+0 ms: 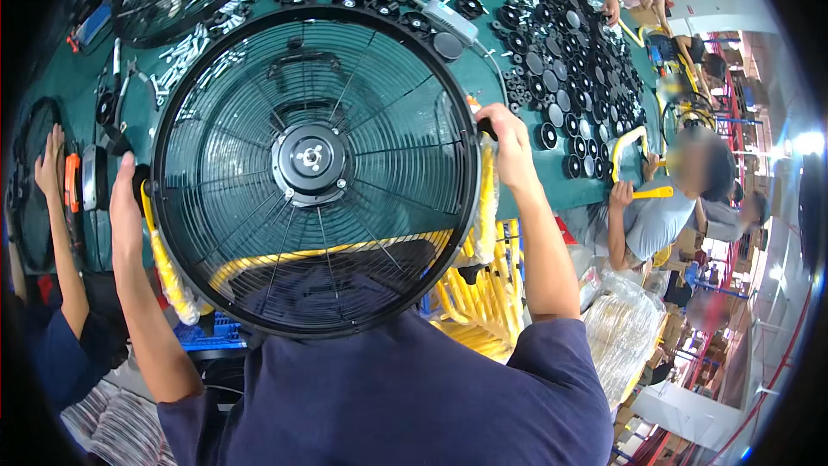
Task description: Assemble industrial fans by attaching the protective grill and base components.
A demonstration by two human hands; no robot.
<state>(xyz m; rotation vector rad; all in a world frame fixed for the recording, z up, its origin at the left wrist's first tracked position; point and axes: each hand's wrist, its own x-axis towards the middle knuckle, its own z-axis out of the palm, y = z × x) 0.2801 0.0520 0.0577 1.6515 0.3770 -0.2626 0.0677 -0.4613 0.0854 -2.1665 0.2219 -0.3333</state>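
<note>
A large round black fan (310, 160) with a wire guard stands tilted before me, its motor hub (309, 158) bare at the middle. It sits between the arms of a yellow tube stand (486, 207), partly wrapped in clear plastic. My right hand (511, 148) is closed round a black knob (486, 129) at the fan's right rim. On the left rim, my left hand (126, 203) wraps the matching black knob (141, 179); its fingertips are partly hidden. No blades show clearly behind the wires.
Black discs and rings (552, 78) cover the green table's far side, with loose metal bolts (185, 60) to the left. A white cable with a grey box (450, 22) crosses it. Left, a co-worker's hand (50, 162) is near an orange-handled tool (72, 181). Another person (660, 216) holds yellow tubing at right.
</note>
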